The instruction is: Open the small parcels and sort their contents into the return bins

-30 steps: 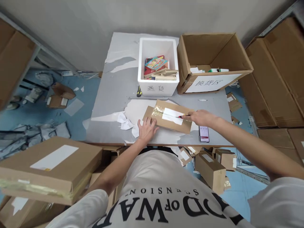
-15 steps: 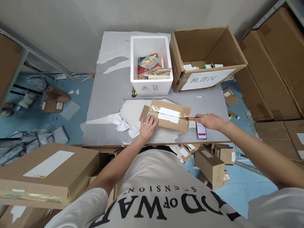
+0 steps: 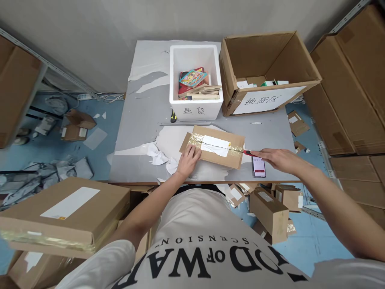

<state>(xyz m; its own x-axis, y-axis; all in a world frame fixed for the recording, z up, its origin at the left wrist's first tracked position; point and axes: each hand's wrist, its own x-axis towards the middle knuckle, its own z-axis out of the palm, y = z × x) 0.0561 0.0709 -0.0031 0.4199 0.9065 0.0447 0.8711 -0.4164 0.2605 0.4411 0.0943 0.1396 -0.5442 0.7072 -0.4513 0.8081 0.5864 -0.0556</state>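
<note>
A taped cardboard box (image 3: 221,158) lies slightly turned on the table in front of me. A dark slit runs lengthwise through its tape and white label (image 3: 215,145). My left hand (image 3: 189,160) lies on the box's left end, fingers stretched over the tape and pressing it. At the box's right edge, my right hand (image 3: 275,158) is closed around a red utility knife (image 3: 249,153), whose tip is at the end of the slit. Below that hand a phone (image 3: 259,167) with a lit screen rests on the table.
A white foam box (image 3: 197,110) with books stands at the table's back, beside a large open carton (image 3: 270,86) holding small packs. Torn paper (image 3: 156,154) and a yellow-black cutter (image 3: 173,116) lie on the table (image 3: 132,132). Stacked cartons (image 3: 72,216) crowd the near left.
My right hand has drawn the knife a little to the right, to the box's edge. The left hand stays on the box. The whole view has shifted slightly.
</note>
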